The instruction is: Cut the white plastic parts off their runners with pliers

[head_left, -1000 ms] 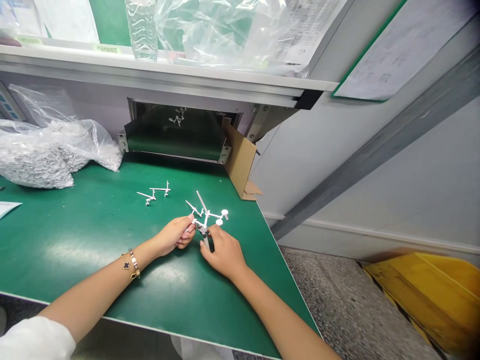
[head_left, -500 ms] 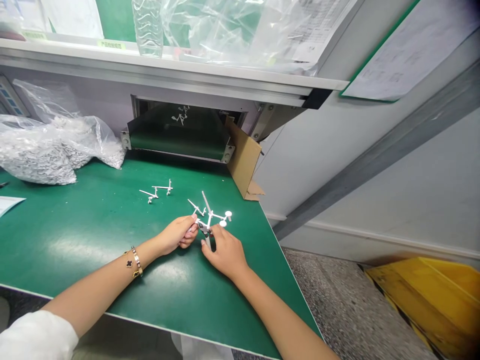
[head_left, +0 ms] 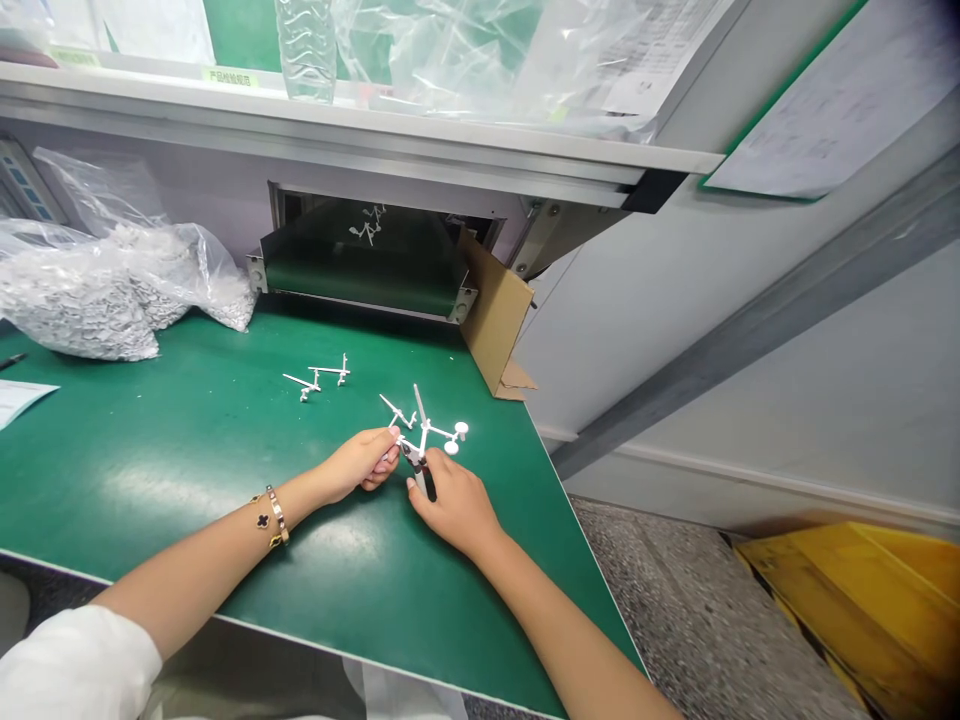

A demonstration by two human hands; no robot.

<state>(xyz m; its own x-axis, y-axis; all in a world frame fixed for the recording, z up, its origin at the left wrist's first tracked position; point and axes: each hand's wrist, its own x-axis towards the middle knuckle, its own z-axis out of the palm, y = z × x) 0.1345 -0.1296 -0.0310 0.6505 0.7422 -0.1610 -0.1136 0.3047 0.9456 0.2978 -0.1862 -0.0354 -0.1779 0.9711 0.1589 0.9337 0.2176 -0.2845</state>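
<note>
My left hand (head_left: 363, 462) pinches a white plastic sprue (head_left: 427, 432) with round pads on its branches, held just above the green table (head_left: 150, 470). My right hand (head_left: 454, 505) grips small cutters (head_left: 421, 472) whose tip sits at the sprue's stem. Two other white sprue pieces (head_left: 319, 377) lie on the table a little farther back. Another white sprue (head_left: 367, 226) rides the dark conveyor belt (head_left: 360, 265) under the shelf.
A clear bag of white parts (head_left: 97, 295) lies at the back left. A cardboard flap (head_left: 495, 320) stands beside the conveyor mouth. A shelf (head_left: 337, 130) above carries a bottle and plastic bags. A yellow bin (head_left: 870, 600) sits on the floor at right.
The view has shifted slightly; both hands stay together on the sprue, and the cutters' dark handle now shows more plainly in my right hand.
</note>
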